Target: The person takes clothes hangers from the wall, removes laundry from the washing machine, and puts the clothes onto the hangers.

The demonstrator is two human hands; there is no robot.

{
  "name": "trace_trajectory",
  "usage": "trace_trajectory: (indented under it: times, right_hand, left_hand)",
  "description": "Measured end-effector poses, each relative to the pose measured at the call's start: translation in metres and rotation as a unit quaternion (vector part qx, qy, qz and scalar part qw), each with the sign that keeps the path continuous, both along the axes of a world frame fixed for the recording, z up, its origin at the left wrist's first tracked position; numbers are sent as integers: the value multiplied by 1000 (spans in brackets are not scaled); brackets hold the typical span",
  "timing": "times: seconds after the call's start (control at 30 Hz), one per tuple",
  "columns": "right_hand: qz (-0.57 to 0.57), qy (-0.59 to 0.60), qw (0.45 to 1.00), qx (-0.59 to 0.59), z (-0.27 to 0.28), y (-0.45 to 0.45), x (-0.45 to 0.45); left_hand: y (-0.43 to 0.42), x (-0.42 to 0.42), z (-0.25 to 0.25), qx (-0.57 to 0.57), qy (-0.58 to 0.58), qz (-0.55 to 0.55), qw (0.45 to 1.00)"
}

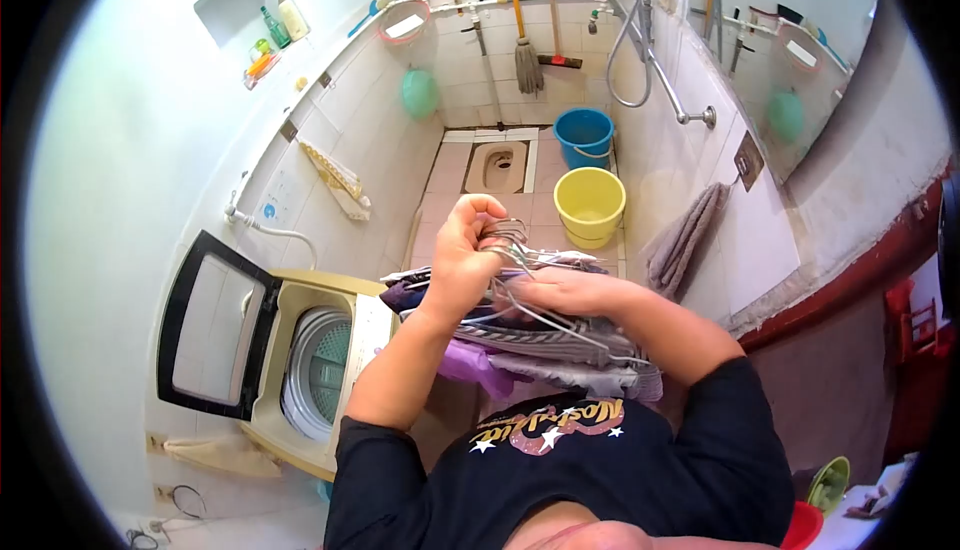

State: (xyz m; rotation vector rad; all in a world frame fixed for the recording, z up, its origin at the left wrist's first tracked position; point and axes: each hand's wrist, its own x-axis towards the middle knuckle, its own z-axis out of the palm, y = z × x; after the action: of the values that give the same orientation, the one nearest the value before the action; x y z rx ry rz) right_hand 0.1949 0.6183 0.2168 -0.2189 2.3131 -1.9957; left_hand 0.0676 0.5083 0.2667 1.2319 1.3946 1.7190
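My left hand (465, 255) is raised in front of me, its fingers closed around the metal hooks of several clothes hangers (510, 240). Garments hang from them in a bunch below, among them a grey striped garment (560, 340) and a purple one (478, 365). My right hand (560, 293) reaches in from the right, against the hangers just under the hooks. Its fingertips are blurred among the wires, so their grip does not show clearly. A bare hanger wire (575, 328) slants out below that hand.
A top-loading washing machine (375, 335) with its lid (213, 325) up stands at left. Ahead are a yellow bucket (590, 212), a blue bucket (583, 130) and a squat toilet (500, 167). A grey towel (688, 240) hangs on the right wall; a mop (528, 65) hangs at the back.
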Motion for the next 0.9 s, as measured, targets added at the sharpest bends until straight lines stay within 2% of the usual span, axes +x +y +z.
trace_trajectory:
  times: [0.03, 0.07, 0.1, 0.13, 0.17, 0.23, 0.3, 0.37, 0.4, 0.43, 0.47, 0.5, 0.53, 0.57, 0.6, 0.63, 0.67, 0.7, 0.73, 0.77, 0.83, 0.9]
  right_hand:
    - [-44, -29, 991, 121, 27, 5, 19]
    - [-166, 107, 966, 169, 22, 3, 35]
    - [-215, 47, 960, 171, 51, 1, 51]
    - [-296, 139, 893, 310, 52, 2, 56]
    - [-366, 226, 791, 435, 50, 1, 59]
    - [-304, 145, 844, 417, 36, -4, 53]
    - [-291, 159, 865, 378, 21, -6, 35]
    - [-274, 39, 885, 373, 10, -4, 21]
    - [-276, -10, 873, 403, 9, -9, 20]
    - [-282, 62, 871, 397, 2, -8, 22]
    - [-251, -17, 861, 443, 22, -11, 25]
    - [-256, -48, 837, 481, 22, -13, 25]
    - [-287, -12, 832, 475, 19, -15, 28]
    - [-299, 62, 822, 481, 5, -9, 31]
    - [-283, 82, 836, 462, 5, -4, 35]
    - [-272, 91, 851, 441, 10, -3, 39]
    - [-271, 98, 857, 427, 12, -5, 40]
    - [-279, 98, 862, 413, 15, -10, 43]
    - [-284, 96, 856, 422, 22, -19, 46]
    - [-296, 93, 848, 430, 27, -26, 51]
    - [-304, 65, 841, 443, 35, -30, 66]
    - [-298, 54, 830, 467, 51, -39, 82]
  left_hand:
    - [1, -3, 2, 3, -1, 6, 1000]
    - [0, -7, 3, 5, -4, 11, 1000]
    - [0, -9, 3, 5, -9, 14, 1000]
    - [2, -11, 3, -6, 38, 30, 999]
    - [3, -5, 10, -14, 27, 15, 999]
    - [7, 0, 10, -30, 62, -4, 998]
    - [6, 13, 16, -52, 42, -36, 997]
    - [6, 25, 23, -66, 26, -57, 996]
    - [5, 29, 26, -62, 16, -78, 995]
    - [0, 30, 28, -57, 9, -85, 995]
    - [-2, 29, 27, -48, 48, -69, 995]
    - [-2, 29, 24, -41, 84, -44, 995]
    - [0, 36, 24, 38, 36, -64, 997]
    - [0, 40, 24, 64, 53, -57, 995]
    - [-2, 40, 24, 46, 104, -53, 992]
    - [-9, 45, 32, 84, 165, -26, 982]
    - [-26, 48, 48, 15, 182, -35, 982]
    - [-42, 49, 58, -2, 228, -6, 974]
    - [-57, 43, 55, 89, 317, 88, 940]
    - [-70, 36, 52, 176, 401, 173, 882]
    - [-121, 12, 37, 151, 476, 272, 823]
    - [-179, -25, -17, 48, 451, 369, 811]
